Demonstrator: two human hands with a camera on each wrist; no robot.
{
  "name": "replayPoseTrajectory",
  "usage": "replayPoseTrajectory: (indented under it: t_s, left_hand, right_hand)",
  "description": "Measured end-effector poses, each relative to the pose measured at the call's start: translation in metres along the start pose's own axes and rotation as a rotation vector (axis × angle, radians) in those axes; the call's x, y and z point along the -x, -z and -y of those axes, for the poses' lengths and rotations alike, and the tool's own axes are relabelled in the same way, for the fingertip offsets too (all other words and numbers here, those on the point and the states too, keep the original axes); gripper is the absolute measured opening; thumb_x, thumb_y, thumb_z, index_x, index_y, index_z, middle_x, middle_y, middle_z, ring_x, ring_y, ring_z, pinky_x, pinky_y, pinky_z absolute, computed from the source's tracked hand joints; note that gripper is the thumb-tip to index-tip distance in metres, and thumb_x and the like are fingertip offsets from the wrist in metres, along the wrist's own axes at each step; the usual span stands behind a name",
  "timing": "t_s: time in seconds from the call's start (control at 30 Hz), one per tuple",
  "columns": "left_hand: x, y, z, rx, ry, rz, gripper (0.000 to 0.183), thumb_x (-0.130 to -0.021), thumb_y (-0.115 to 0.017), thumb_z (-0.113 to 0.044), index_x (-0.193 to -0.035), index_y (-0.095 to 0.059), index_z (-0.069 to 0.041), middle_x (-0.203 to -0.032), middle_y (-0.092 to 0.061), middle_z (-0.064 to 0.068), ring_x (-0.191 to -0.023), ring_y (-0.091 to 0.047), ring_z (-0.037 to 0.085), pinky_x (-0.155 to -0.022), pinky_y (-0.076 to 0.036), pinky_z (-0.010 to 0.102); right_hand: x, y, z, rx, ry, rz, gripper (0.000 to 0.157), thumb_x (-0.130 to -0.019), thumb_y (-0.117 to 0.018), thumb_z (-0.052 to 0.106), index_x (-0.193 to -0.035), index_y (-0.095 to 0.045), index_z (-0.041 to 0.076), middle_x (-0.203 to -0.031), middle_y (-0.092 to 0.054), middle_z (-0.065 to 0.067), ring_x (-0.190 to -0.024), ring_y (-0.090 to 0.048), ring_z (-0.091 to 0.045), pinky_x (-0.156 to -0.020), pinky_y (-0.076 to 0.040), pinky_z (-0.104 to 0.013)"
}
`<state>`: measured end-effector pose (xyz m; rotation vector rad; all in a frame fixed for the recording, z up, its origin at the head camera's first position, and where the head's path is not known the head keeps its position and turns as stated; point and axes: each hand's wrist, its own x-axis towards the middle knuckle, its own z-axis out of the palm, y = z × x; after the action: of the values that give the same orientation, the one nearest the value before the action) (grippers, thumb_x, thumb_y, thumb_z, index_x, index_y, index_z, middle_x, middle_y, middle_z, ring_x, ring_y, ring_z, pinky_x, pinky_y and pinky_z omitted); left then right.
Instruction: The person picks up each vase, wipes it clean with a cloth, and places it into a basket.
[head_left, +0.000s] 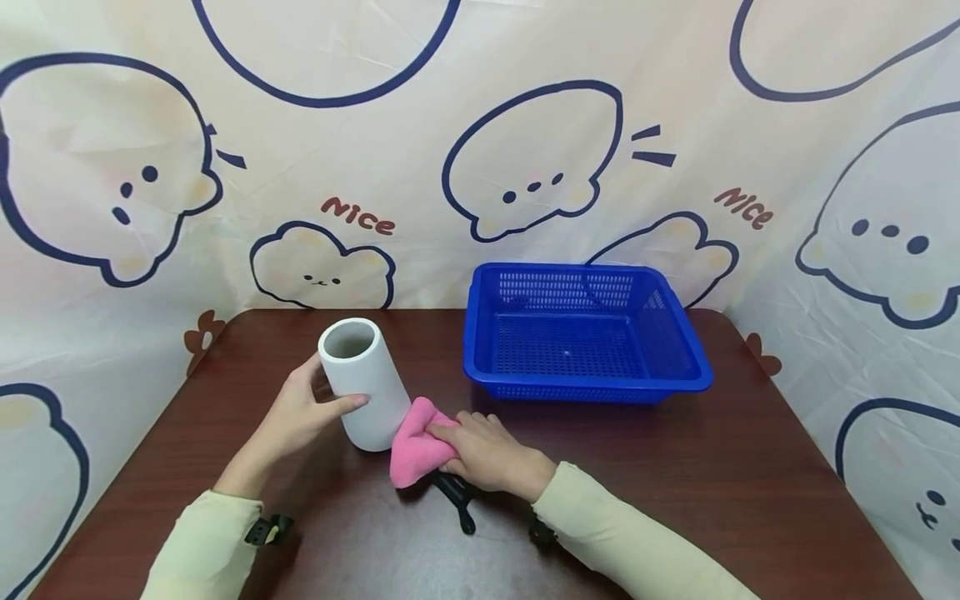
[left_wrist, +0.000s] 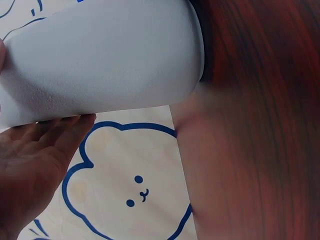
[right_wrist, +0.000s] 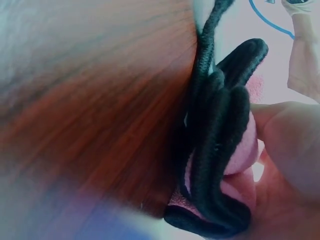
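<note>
A matte white vase (head_left: pixel 366 392), round with an open top, leans to the left over the table. My left hand (head_left: pixel 303 408) holds it from the left, the thumb across its front; in the left wrist view the fingers (left_wrist: pixel 65 137) lie along the side of the vase (left_wrist: pixel 110 60). Whether its base touches the table I cannot tell. My right hand (head_left: pixel 487 450) grips a bunched pink cloth (head_left: pixel 416 446) against the vase's lower right side. Black fuzzy trim (right_wrist: pixel 215 145) edges the cloth in the right wrist view, and a black end of it hangs below the hand.
A blue plastic basket (head_left: pixel 585 387) with perforated walls stands at the back right of the dark brown wooden table (head_left: pixel 712 467). Behind and at the sides hangs a pale curtain (head_left: pixel 420 167) printed with cartoon figures.
</note>
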<state>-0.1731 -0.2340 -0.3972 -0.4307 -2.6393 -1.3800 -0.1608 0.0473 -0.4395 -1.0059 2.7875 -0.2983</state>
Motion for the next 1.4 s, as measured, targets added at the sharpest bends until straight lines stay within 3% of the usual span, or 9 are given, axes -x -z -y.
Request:
replayPoseTrajectory:
  t_s: [0.3, 0.73, 1.03, 1.4]
  left_hand:
    - [-0.001, -0.002, 0.000, 0.003, -0.001, 0.003, 0.071, -0.086, -0.082, -0.022, -0.147, -0.046, -0.013, -0.134, -0.063, 0.012, -0.108, -0.058, -0.008, -0.091, -0.050, 0.014]
    - [0.001, -0.003, 0.001, 0.011, 0.007, -0.004, 0.072, -0.086, -0.082, -0.023, -0.147, -0.045, -0.015, -0.135, -0.061, 0.010, -0.109, -0.059, -0.004, -0.091, -0.050, 0.015]
    - [0.001, -0.003, 0.001, 0.000, 0.010, -0.004, 0.072, -0.086, -0.082, -0.024, -0.147, -0.045, -0.015, -0.136, -0.061, 0.010, -0.110, -0.058, -0.003, -0.092, -0.049, 0.016]
    - [0.001, -0.002, 0.002, 0.015, -0.014, -0.014, 0.071, -0.086, -0.082, -0.020, -0.147, -0.045, -0.013, -0.134, -0.062, 0.010, -0.109, -0.058, -0.004, -0.091, -0.049, 0.014]
  right_hand:
    - [0.007, 0.004, -0.004, -0.018, -0.003, -0.033, 0.055, -0.096, -0.067, 0.040, -0.148, -0.051, 0.030, -0.110, -0.064, -0.002, -0.095, -0.054, -0.016, -0.083, -0.044, -0.032]
    - [0.013, 0.026, 0.003, -0.025, 0.006, -0.099, 0.058, -0.097, -0.065, 0.045, -0.151, -0.047, 0.033, -0.099, -0.059, 0.001, -0.087, -0.049, -0.014, -0.075, -0.038, -0.026]
    - [0.017, 0.042, 0.008, -0.070, -0.003, -0.130, 0.059, -0.097, -0.066, 0.042, -0.151, -0.046, 0.034, -0.104, -0.060, 0.000, -0.093, -0.049, -0.014, -0.076, -0.038, -0.026]
    - [0.018, 0.056, 0.012, -0.052, 0.049, -0.256, 0.056, -0.095, -0.069, 0.040, -0.148, -0.051, 0.034, -0.100, -0.059, -0.001, -0.087, -0.052, -0.016, -0.074, -0.038, -0.028]
